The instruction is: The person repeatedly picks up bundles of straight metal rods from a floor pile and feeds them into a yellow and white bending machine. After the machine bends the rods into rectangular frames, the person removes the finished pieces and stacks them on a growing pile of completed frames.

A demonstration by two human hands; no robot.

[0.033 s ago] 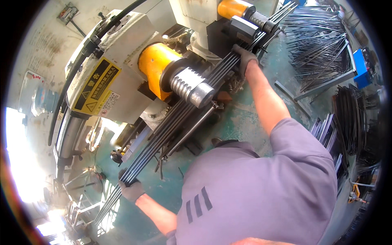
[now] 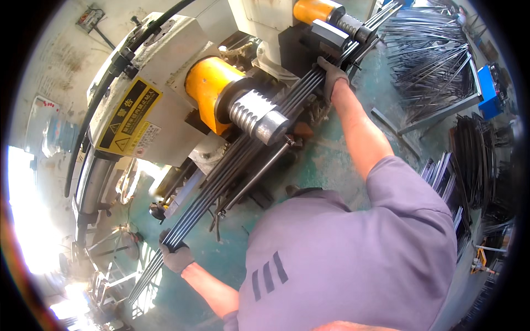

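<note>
A bundle of several long, thin metal rods [image 2: 212, 194] runs slantwise from the lower left to the upper right, passing along the front of a machine. My left hand [image 2: 179, 258], in a dark grey glove, is wrapped round the bundle near its lower left end. Farther up, my right hand [image 2: 334, 78], gloved alike, grips the rods close to the dark block of the machine's far head. Some of its fingers are hidden behind the rods. Between my hands, the rods pass beneath a ridged steel roller [image 2: 259, 117] on an orange housing [image 2: 212, 88].
A cream machine body [image 2: 154, 105] with a yellow warning label stands at the left, a black hose [image 2: 94, 118] along it. A thin metal bar [image 2: 256, 176] lies alongside the rods. Stacked rods [image 2: 428, 60] fill a rack [image 2: 441, 115] at the upper right, near a blue box [image 2: 488, 91].
</note>
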